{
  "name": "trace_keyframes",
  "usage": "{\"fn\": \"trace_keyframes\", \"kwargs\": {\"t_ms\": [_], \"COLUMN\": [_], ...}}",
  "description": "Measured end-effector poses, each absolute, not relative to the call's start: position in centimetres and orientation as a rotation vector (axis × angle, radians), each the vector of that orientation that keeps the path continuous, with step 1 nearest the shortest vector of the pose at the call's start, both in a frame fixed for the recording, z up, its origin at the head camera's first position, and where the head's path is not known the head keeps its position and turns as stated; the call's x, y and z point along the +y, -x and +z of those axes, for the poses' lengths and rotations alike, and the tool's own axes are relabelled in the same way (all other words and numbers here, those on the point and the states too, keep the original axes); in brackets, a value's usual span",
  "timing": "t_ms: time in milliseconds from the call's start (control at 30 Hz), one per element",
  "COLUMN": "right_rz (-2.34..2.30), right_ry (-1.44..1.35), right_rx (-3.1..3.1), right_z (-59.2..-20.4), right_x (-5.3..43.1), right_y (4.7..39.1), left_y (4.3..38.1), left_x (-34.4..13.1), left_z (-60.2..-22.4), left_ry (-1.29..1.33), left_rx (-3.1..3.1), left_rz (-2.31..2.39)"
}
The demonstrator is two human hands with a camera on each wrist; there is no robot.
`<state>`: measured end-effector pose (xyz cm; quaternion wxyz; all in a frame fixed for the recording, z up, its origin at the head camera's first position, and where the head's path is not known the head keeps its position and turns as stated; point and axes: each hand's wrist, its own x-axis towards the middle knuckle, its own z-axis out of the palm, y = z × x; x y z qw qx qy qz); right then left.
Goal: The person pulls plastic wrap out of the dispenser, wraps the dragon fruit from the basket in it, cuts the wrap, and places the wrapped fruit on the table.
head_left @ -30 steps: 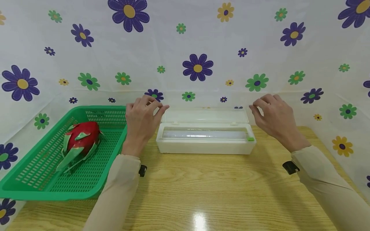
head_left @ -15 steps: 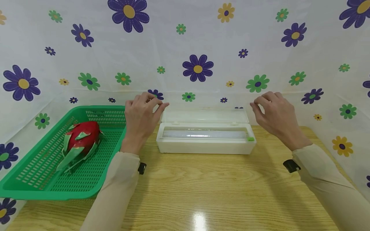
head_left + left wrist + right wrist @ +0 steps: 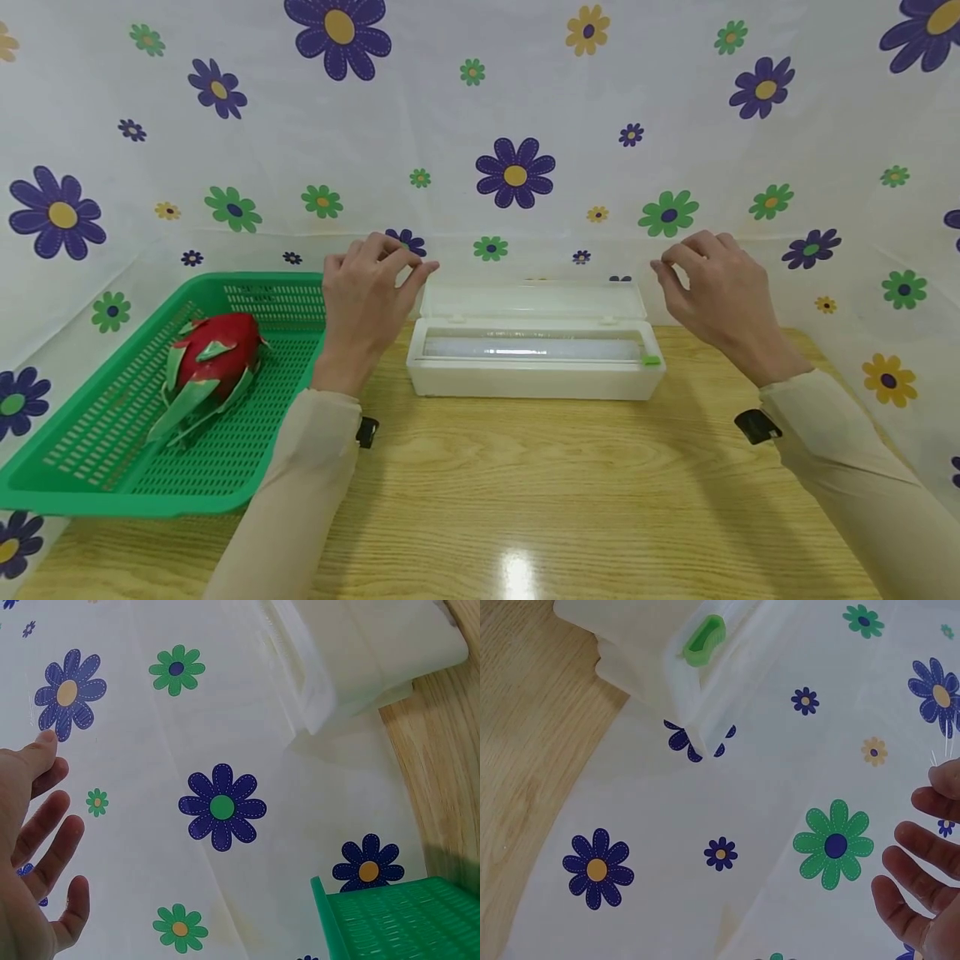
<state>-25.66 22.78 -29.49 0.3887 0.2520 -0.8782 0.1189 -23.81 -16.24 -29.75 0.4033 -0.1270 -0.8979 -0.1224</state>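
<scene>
A white cling film dispenser [image 3: 536, 384] stands at the back of the table, its clear lid [image 3: 534, 301] raised. Inside lies a roll of cling film [image 3: 525, 348], and a green slider [image 3: 650, 361] sits at the box's right end. My left hand [image 3: 363, 304] is above the box's left end, thumb and forefinger pinched together. Past the right end, my right hand [image 3: 716, 296] pinches the same way. Faint shiny creases of clear cling film [image 3: 946, 746] show at the right fingertips in the right wrist view. The sheet between the hands is almost invisible against the cloth.
A green plastic basket [image 3: 150, 506] sits at the left with a red dragon fruit [image 3: 219, 354] inside. White cloth [image 3: 570, 100] printed with flowers hangs behind and at the sides. The wooden table [image 3: 570, 475] extends in front of the dispenser.
Both hands have risen slightly, still pinched and about the same distance apart. The dispenser, basket and dragon fruit have stayed in place.
</scene>
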Motion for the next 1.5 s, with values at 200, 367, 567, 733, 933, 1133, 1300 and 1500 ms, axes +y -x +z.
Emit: {"fn": "trace_keyframes", "kwargs": {"t_ms": [200,367,567,733,933,1133,1300,1500], "right_rz": [0.296,0.299,0.305,0.315,0.302,0.296,0.307,0.319], "right_ry": [-0.632,-0.630,-0.615,-0.605,-0.606,-0.599,-0.590,-0.583], "right_rx": [-2.243,-2.238,-2.245,-2.261,-2.264,-2.277,-2.284,-2.274], "right_z": [-29.3,-29.1,-28.7,-28.5,-28.3,-27.9,-27.8,-27.7], "right_x": [22.7,22.7,22.5,22.4,22.5,22.5,22.4,22.4], "right_y": [25.8,26.0,26.0,25.8,25.9,25.9,25.8,25.6], "left_y": [23.9,24.0,24.1,24.1,24.2,24.2,24.3,24.2], "left_x": [-16.3,-16.3,-16.4,-16.4,-16.4,-16.5,-16.5,-16.7], "left_z": [-29.6,-29.4,-29.1,-28.9,-28.7,-28.2,-28.0,-27.9], "left_ry": [0.324,0.321,0.325,0.333,0.339,0.350,0.343,0.338], "left_rx": [-2.277,-2.284,-2.277,-2.268,-2.267,-2.264,-2.277,-2.289], "left_rz": [-0.324,-0.320,-0.328,-0.344,-0.355,-0.357,-0.358,-0.343]}}
